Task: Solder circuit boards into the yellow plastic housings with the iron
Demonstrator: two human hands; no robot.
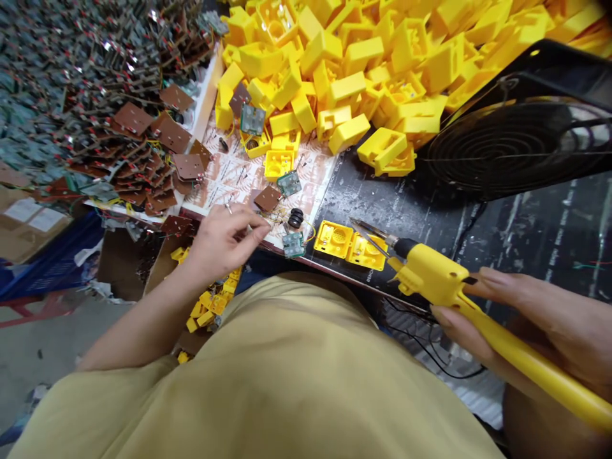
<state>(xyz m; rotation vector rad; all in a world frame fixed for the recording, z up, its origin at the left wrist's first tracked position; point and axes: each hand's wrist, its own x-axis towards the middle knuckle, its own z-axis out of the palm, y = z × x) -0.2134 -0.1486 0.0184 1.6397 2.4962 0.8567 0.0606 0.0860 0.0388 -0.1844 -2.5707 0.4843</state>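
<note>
A yellow soldering gun [433,274] is gripped in my right hand [530,319], its tip pointing left over two open yellow plastic housings [333,239] at the bench edge. My left hand [227,239], a ring on one finger, has thumb and forefinger pinched together beside some thin wires. Whether a wire is between the fingertips cannot be made out. Close to that hand lie a brown circuit board [268,198], a green circuit board [293,243], another green board [289,183] and small black round parts [296,218].
Yellow housings [349,89] are heaped at the back. A large pile of circuit boards [95,95] fills the left side. A black fan [502,134] stands at the right. Below the bench at left are a box with yellow parts [210,306] and a blue crate [48,261].
</note>
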